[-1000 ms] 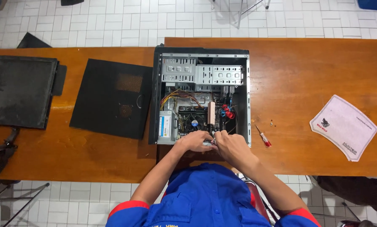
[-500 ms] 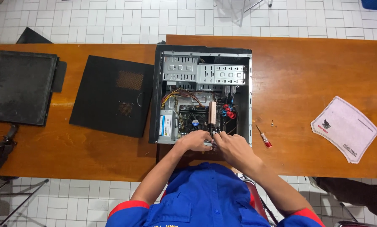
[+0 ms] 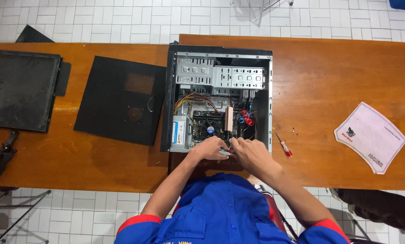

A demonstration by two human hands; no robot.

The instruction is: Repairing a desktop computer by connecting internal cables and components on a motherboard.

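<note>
Computer case (image 3: 265, 90) open | both hands inside | screwdriver (image 3: 283, 147) beside | side panel (image 3: 121, 99) left

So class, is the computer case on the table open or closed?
Open. The computer case lies on its side with drive bays and wiring exposed; a black side panel lies on the table beside it.

We look straight down on a long wooden tabletop (image 3: 338, 77), orange-brown and glossy, built from two slabs whose far edges sit slightly offset. Beyond and below it we see a floor of small white square tiles (image 3: 121, 18) with grey grout, evenly lit, no hard shadows. Thin metal chair legs (image 3: 268, 7) show at the top edge, more folding metal legs (image 3: 19, 212) at the lower left. A blue object (image 3: 404, 4) cuts the top right corner.
</note>
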